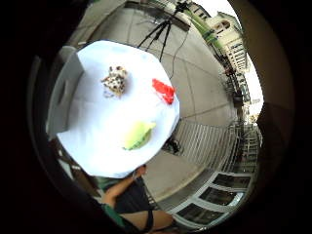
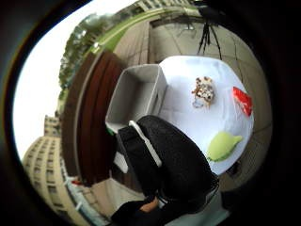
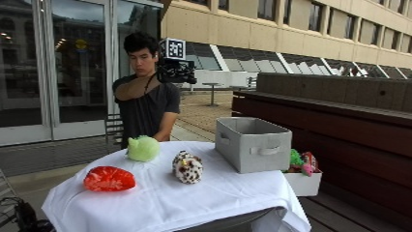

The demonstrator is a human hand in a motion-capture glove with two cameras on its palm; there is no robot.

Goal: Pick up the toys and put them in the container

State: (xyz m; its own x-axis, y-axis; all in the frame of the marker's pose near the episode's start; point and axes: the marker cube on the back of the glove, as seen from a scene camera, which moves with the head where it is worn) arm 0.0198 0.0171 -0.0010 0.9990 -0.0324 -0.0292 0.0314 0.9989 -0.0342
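Observation:
Three plush toys lie on the white-clothed table (image 3: 193, 200): a green one (image 3: 143, 148) nearest the person, a spotted white-and-brown one (image 3: 188, 167) in the middle and a red one (image 3: 109, 179) at the front left. The grey fabric container (image 3: 252, 144) stands on the table's right side and looks empty in the thumb side palm view. My gloved right hand (image 3: 175, 71) is raised to shoulder height, well above the table, holding nothing. The palm views look down on the green toy (image 1: 138, 135), spotted toy (image 1: 115, 81), red toy (image 1: 164, 90) and container (image 2: 136, 94). My relaxed fingers (image 2: 164, 160) hang into the thumb side view.
A small white box (image 3: 302, 182) with more colourful toys (image 3: 301, 162) sits beside the table, against a dark wooden bench (image 3: 334, 121). A tripod (image 1: 161, 29) stands on the paving beyond the table. The person's bare left arm (image 3: 166, 126) hangs by the table's far edge.

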